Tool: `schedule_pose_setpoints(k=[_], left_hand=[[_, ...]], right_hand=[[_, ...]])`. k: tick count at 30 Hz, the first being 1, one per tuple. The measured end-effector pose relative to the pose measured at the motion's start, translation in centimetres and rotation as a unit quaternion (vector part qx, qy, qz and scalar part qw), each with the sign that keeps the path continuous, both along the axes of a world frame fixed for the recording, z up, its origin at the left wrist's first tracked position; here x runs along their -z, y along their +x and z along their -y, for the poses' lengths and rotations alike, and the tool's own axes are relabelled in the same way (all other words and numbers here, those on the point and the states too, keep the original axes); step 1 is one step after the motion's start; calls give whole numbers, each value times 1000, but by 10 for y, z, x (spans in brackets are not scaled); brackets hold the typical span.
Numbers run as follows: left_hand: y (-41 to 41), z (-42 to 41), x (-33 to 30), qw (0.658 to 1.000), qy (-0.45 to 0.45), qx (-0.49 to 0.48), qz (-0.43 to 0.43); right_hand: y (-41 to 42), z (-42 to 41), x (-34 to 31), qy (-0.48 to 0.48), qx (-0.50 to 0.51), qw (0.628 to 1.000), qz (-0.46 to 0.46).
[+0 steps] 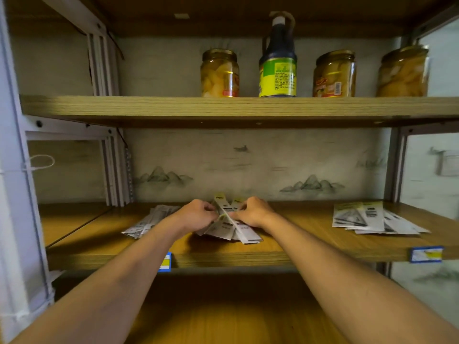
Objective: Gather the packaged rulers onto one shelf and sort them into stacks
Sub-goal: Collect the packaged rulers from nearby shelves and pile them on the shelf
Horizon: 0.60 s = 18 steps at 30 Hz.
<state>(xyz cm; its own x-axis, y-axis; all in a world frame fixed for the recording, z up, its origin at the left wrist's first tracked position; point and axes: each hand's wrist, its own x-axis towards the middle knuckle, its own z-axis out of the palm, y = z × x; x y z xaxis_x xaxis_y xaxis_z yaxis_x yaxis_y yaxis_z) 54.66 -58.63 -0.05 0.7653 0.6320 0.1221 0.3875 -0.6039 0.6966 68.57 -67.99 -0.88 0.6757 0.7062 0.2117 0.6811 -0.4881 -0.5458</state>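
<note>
White packaged rulers (233,224) piled mid-shelf (298,247).

Head view, facing shelf (223,254) closely

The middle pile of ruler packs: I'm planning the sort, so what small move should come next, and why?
Probably lift the long narrow pack that both the left hand and right hand pinch off the mixed middle pile and lay it on the left stack, which looks to hold similar narrow packs; the right stack holds wider ones.
</note>
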Motion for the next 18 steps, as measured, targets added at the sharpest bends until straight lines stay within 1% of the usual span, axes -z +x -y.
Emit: schedule_pose_setpoints(k=[4, 7, 11, 15, 18], left_hand=[[11, 8, -1, 1000, -20, -16, 5], [25, 16, -2, 999, -41, -8, 16], [45, 36, -2, 1000, -6, 29, 0], [70, 62, -3, 999, -10, 49, -5], [89, 79, -5, 998, -9, 69, 0]], right_hand=[[5, 3, 4, 11, -19, 1000, -9], [10, 8, 7, 14, -22, 1000, 6], [26, 30, 8, 4, -13, 1000, 16], [50, 62, 3, -3, 6, 1000, -2], [66, 82, 3, -8, 17, 1000, 2]])
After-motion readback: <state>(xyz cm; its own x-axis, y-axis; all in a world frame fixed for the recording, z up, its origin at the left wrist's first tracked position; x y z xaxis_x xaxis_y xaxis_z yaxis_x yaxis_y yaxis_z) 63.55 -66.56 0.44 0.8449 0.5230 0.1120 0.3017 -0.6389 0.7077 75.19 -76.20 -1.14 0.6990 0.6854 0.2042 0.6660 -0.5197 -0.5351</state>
